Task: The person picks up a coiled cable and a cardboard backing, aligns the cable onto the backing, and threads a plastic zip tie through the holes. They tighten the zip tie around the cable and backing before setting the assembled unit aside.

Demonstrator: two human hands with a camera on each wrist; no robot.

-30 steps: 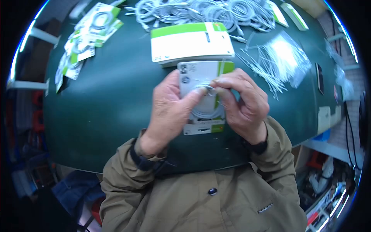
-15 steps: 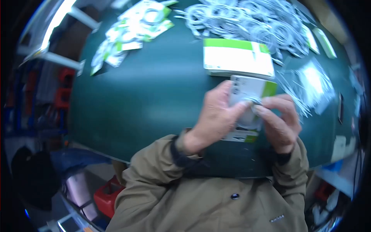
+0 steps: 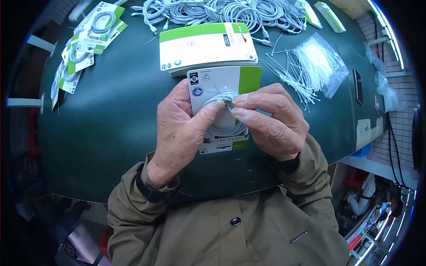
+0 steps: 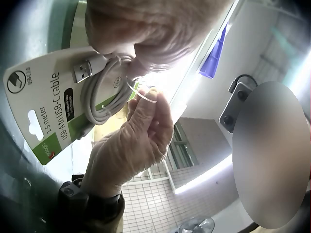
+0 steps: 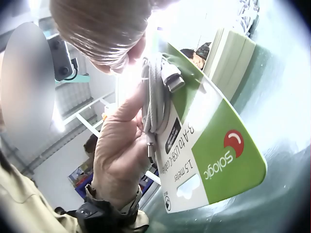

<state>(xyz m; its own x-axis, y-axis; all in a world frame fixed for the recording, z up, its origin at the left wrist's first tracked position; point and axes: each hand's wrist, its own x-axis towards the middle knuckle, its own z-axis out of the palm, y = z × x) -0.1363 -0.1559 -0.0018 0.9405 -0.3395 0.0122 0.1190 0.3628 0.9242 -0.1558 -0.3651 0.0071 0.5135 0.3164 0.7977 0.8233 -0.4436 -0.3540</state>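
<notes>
My left hand (image 3: 175, 128) grips a white and green cable card (image 3: 249, 82), its thumb pressing on the coiled white USB cable (image 3: 224, 129) that lies against the card. Printing on the card reads USB-A to USB-C cable, 1.5 meter. The USB-A plug (image 4: 83, 70) of the coil shows in the left wrist view, and the USB-C plug (image 5: 173, 81) in the right wrist view. A thin white cable tie (image 4: 141, 95) runs from the coil to my right hand (image 4: 131, 145), which pinches its end between thumb and forefinger.
Just beyond the hands lies a stack of cards (image 3: 199, 48). Behind it is a heap of coiled cables (image 3: 230, 13). Loose cable ties in a clear bag (image 3: 321, 64) lie to the right, near a phone (image 3: 358, 86). Carded cables (image 3: 82, 57) overlap at the far left.
The head view swung to one side and back, shifting the whole scene. Both hands stay at the card and coil, with the right fingers still pinching near the left thumb.
</notes>
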